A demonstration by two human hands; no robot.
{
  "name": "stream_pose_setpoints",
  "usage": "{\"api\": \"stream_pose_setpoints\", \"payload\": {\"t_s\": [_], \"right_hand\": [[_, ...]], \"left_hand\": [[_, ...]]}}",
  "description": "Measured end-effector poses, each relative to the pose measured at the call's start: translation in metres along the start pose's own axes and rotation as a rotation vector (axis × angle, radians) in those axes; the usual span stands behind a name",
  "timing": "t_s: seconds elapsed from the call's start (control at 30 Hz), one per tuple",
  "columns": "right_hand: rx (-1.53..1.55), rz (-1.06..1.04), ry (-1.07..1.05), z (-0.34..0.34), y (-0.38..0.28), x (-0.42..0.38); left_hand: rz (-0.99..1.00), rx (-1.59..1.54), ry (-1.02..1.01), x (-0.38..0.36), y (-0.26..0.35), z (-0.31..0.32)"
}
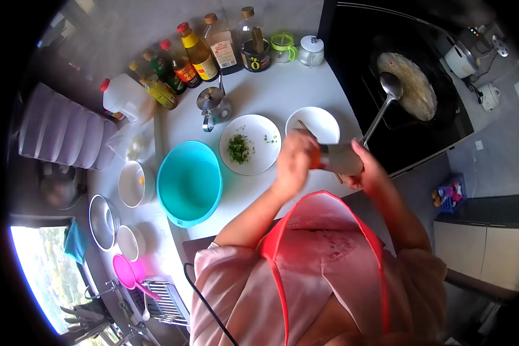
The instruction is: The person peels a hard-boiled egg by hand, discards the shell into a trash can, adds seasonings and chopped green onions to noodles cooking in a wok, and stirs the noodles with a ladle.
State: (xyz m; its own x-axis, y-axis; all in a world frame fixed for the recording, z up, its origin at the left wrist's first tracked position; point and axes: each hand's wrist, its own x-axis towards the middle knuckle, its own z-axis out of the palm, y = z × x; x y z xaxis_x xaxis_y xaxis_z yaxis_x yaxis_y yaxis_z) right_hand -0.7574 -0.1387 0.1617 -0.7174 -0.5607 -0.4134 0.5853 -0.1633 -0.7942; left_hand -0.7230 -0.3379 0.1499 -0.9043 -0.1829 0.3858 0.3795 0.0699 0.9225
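Over the counter's front edge, my left hand (296, 160) is closed around the orange-red end of a greyish cylindrical container (341, 158). My right hand (370, 168) grips the other end, so the container lies sideways between both hands, a little blurred. Chopsticks (307, 128) run from the white bowl (320, 120) and pass behind the container. Close to my right fingers ends the handle of a metal ladle (391, 86), whose head rests in the wok (380, 62). Pale, bubbling food (416, 95) fills the wok's bottom.
A white plate (236, 164) holds chopped green herbs (239, 149). Left of it stand a turquoise basin (190, 216) and a steel pot (213, 105). Several sauce bottles (197, 52) and jars (311, 51) line the wall. Bowls (131, 242) and a pink dipper (128, 271) sit farther left.
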Motion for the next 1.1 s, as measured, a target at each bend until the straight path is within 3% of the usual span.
{"api": "stream_pose_setpoints", "payload": {"t_s": [0.03, 0.07, 0.1, 0.17, 0.2, 0.23, 0.27, 0.3, 0.37, 0.4, 0.43, 0.47, 0.5, 0.57, 0.6, 0.63, 0.7, 0.77, 0.83, 0.9, 0.93, 0.97, 1.03, 1.07, 1.1], "right_hand": [[-0.213, -0.233, 0.161, 0.02, -0.012, -0.009], [-0.742, -0.607, 0.046, 0.026, -0.022, -0.011], [-1.198, -1.067, 0.119, 0.031, -0.033, -0.014], [-1.161, -1.085, 0.188, 0.016, -0.016, -0.004], [-0.785, -0.784, 0.273, 0.009, -0.006, 0.006], [-0.307, -0.252, 0.362, 0.007, -0.007, 0.011], [-0.074, 0.032, 0.066, -0.024, 0.009, 0.025], [0.16, 0.305, -0.233, -0.03, 0.004, 0.03], [0.163, 0.345, -0.179, -0.042, -0.002, 0.016], [-0.184, 0.023, -0.057, -0.023, -0.014, 0.002], [-0.527, -0.305, 0.071, -0.008, -0.023, -0.005], [-1.082, -1.016, 0.122, 0.001, -0.028, -0.001], [-1.128, -1.118, 0.15, 0.001, -0.023, 0.001], [-0.557, -0.622, 0.224, -0.013, -0.007, 0.012], [-0.221, -0.177, 0.277, -0.012, -0.015, 0.014], [0.078, 0.2, 0.051, -0.028, -0.014, 0.02], [0.113, 0.203, -0.096, -0.045, -0.013, 0.017], [-0.454, -0.277, 0.072, -0.017, -0.03, -0.003], [-0.949, -0.909, 0.15, -0.008, -0.032, -0.004], [-1.015, -1.063, 0.246, -0.016, -0.019, 0.005], [-0.454, -0.529, 0.287, -0.01, -0.019, 0.008], [0.014, -0.026, 0.181, -0.026, -0.015, 0.016], [0.169, 0.312, 0.063, -0.037, -0.008, 0.019], [0.125, 0.347, 0.014, -0.045, -0.013, 0.018], [-0.082, 0.079, 0.033, -0.036, -0.028, 0.006]], "left_hand": [[-0.403, -0.289, 0.071, 0.003, 0.004, -0.001], [-0.85, -0.487, 0.095, 0.015, 0.007, -0.004], [-1.002, -0.591, 0.086, 0.017, 0.004, -0.001], [-0.987, -0.487, 0.117, 0.013, 0.016, 0.015], [-0.633, -0.398, 0.164, 0.0, 0.0, 0.025], [-0.282, -0.305, 0.214, -0.011, -0.017, 0.033], [0.336, 0.313, 0.076, -0.004, -0.007, 0.031], [0.316, 0.42, -0.025, -0.006, 0.017, 0.034], [0.187, 0.175, 0.035, -0.007, -0.022, 0.028], [-0.302, -0.335, 0.121, -0.005, -0.014, 0.029], [-0.654, -0.386, 0.137, 0.01, 0.004, 0.021], [-0.797, -0.479, 0.13, 0.019, 0.013, 0.024], [-0.943, -0.572, 0.122, 0.023, 0.016, 0.026], [-0.602, -0.373, 0.208, 0.012, 0.01, 0.041], [-0.152, -0.114, 0.156, 0.001, -0.016, 0.044], [0.322, 0.369, 0.028, 0.007, 0.002, 0.042], [0.311, 0.363, -0.016, 0.008, -0.006, 0.039], [-0.493, -0.401, 0.209, 0.014, 0.015, 0.044], [-0.975, -0.608, 0.141, 0.028, 0.009, 0.032], [-0.793, -0.498, 0.185, 0.018, 0.002, 0.044], [-0.471, -0.428, 0.266, 0.009, 0.009, 0.058], [0.21, 0.276, 0.085, 0.004, -0.018, 0.048], [0.465, 0.513, -0.045, 0.008, -0.001, 0.048], [0.46, 0.51, -0.037, 0.009, 0.006, 0.049], [-0.029, 0.073, 0.065, 0.011, 0.012, 0.048]]}}
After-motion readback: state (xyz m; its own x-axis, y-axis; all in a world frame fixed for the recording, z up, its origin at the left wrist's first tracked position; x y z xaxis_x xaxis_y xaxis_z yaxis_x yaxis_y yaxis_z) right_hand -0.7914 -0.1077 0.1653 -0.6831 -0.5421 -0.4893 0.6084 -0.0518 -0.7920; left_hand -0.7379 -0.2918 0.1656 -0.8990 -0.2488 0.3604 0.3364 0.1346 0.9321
